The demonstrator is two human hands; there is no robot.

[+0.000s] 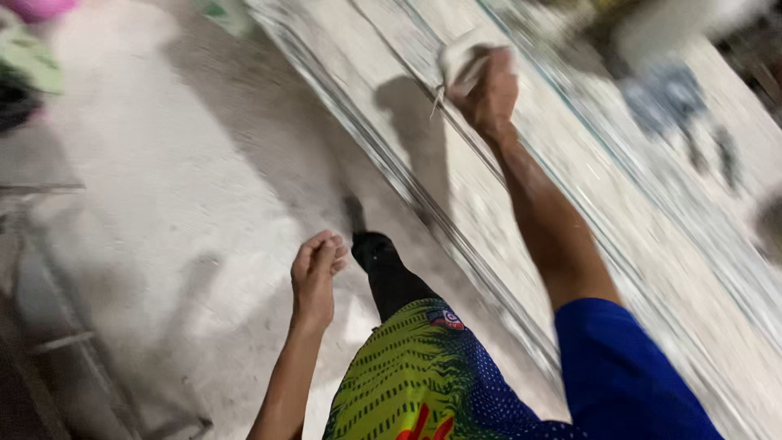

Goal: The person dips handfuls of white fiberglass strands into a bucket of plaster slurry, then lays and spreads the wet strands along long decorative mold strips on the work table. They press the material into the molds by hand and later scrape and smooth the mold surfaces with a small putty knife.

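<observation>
Looking down, heavily blurred. Right hand reaching out at upper centre of the frame, fingers clenched around a pale wad, perhaps a cloth, with a thin pale strand dangling from it; too smeared to tell exactly what kind of thing. Pressing that wad against a long pale slab running diagonally from upper centre down to the lower right, thin lines streaking along its length. Casting a dark shadow on the slab just left of the right hand.

Left hand hanging at centre-left, fingers loosely curled inward, grasping nothing, touching nothing, floating above the pale dusty floor. Showing just right of it a dark shoe on a dark-clad leg, then yellow-green patterned shorts at the bottom centre. Blue sleeve covering the right upper arm at lower right.

Blurring at upper left into pink and green shapes, unreadable. Metal bars sitting at lower left.
</observation>
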